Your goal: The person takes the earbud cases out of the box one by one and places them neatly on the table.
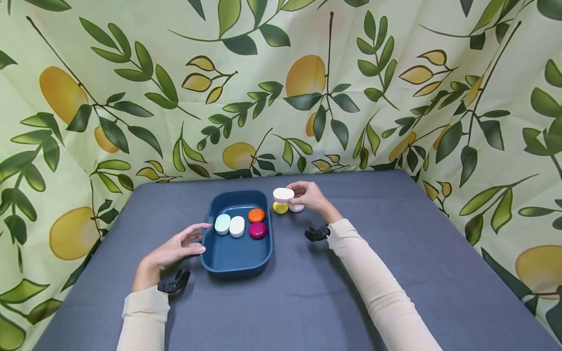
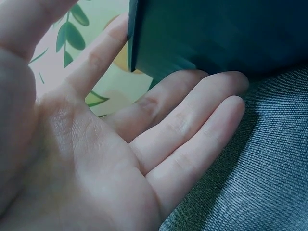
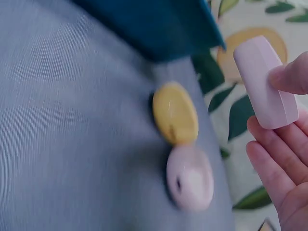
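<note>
My right hand [image 1: 311, 196] pinches a pale pinkish-white bar of soap [image 1: 283, 195] between thumb and fingers, raised above the table just right of the blue tray [image 1: 237, 271]. Below it on the cloth lie a round yellow soap [image 3: 174, 113] and a pale pink oval soap [image 3: 190, 178], side by side. My left hand [image 1: 177, 247] is at the tray's left side, fingers loosely bent and fingertips right at its wall. Inside the tray sit a mint soap [image 1: 222, 224], a white soap [image 1: 237, 226], an orange soap [image 1: 256, 215] and a magenta soap [image 1: 257, 230].
A grey-blue cloth [image 1: 307, 302] covers the table. Behind it and along the sides hangs a curtain [image 1: 263, 63] printed with leaves and yellow fruit. Each wrist wears a black band.
</note>
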The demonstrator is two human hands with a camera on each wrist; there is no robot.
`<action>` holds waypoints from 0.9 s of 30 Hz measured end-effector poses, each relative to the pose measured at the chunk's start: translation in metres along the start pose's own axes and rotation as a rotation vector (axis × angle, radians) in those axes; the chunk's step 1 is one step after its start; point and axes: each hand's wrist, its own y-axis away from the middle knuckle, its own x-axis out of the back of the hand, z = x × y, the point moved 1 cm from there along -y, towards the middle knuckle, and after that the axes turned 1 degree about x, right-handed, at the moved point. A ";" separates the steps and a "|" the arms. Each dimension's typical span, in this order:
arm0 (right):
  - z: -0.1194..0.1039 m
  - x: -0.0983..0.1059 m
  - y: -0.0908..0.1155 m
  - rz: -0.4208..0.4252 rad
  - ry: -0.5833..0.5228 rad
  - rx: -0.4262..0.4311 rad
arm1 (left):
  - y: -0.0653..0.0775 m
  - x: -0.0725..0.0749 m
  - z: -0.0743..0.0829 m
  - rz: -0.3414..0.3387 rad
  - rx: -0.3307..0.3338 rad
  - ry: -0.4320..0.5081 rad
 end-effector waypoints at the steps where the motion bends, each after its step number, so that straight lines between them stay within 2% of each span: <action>1: 0.004 0.004 0.001 0.004 0.004 -0.005 | 0.000 0.000 0.000 0.000 -0.004 0.000; 8: 0.029 0.029 0.012 0.031 0.022 -0.043 | 0.001 0.001 0.001 0.003 -0.005 -0.001; 14: 0.046 0.049 0.020 0.039 0.063 -0.122 | 0.000 -0.001 0.001 0.000 0.010 0.009; 18: 0.054 0.054 0.022 0.044 0.084 -0.157 | 0.001 -0.001 0.002 -0.002 0.015 0.004; 27: 0.067 0.058 0.023 0.034 0.105 -0.167 | 0.000 0.000 0.002 -0.006 0.015 -0.002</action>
